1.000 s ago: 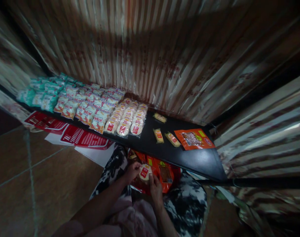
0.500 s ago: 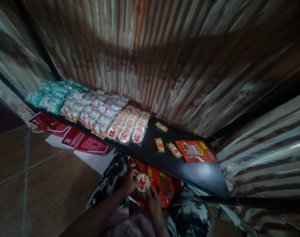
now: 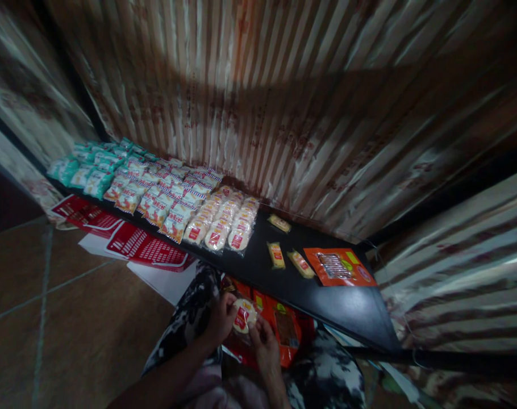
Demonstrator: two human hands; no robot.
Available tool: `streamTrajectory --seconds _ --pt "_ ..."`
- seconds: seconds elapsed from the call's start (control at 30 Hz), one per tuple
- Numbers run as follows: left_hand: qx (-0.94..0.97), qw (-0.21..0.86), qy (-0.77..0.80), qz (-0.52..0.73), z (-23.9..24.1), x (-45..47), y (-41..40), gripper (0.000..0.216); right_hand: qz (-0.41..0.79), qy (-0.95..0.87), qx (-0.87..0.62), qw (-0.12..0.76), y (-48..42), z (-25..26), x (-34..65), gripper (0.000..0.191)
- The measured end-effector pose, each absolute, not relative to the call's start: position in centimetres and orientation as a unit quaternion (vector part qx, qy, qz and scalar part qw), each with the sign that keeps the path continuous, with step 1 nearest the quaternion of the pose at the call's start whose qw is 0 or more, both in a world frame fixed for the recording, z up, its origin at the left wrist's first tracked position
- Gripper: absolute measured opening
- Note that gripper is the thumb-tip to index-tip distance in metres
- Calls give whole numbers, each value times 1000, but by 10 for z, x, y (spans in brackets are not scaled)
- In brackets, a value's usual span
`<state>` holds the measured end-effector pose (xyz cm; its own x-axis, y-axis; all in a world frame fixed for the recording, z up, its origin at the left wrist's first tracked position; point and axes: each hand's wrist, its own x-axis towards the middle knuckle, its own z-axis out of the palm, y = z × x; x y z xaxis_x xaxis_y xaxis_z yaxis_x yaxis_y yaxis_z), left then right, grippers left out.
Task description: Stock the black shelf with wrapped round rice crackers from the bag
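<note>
A round, pale packaged cracker (image 3: 244,316) in clear wrap with a red label is held between my two hands, above my lap. My left hand (image 3: 222,318) pinches its left edge, and my right hand (image 3: 265,341) grips its lower right edge. Below and behind it, orange snack packets (image 3: 287,326) lie in a red basket (image 3: 241,355) between my knees. On the black shelf (image 3: 258,267) just ahead, similar round wrapped crackers (image 3: 237,241) stand in three overlapping rows.
Left of the rows are white-and-orange snack bags (image 3: 156,204) and teal bags (image 3: 99,182). Three small yellow packets (image 3: 276,255) and an orange packet (image 3: 339,266) lie on the shelf's right part. Red baskets (image 3: 150,247) sit under the shelf at left. A striped sheet (image 3: 258,113) hangs behind.
The cracker has shifted very slightly left and its label is turned a little in my fingers. Both hands keep hold of it. The things on the shelf stay in place.
</note>
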<state>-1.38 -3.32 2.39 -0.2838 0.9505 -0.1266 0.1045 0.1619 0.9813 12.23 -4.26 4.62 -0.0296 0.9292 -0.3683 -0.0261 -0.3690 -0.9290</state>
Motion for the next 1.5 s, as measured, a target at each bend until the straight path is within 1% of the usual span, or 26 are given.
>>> streamTrajectory --seconds 0.33,0.57,0.93,1.17,1.5 --pt "405 396 625 537 48 -18 -30 11 575 -413 -575 411 -30 65 111 53" --pt "390 395 617 557 58 -25 -23 13 556 -437 -573 414 -20 77 105 51" --pt "399 341 658 540 76 -35 -11 12 527 -507 -547 407 -6 94 94 41" --pt "408 325 659 542 86 -45 -2 11 487 -530 -563 406 9 97 88 37" --pt "459 247 684 510 96 -62 16 11 474 -556 -544 413 34 103 75 41"
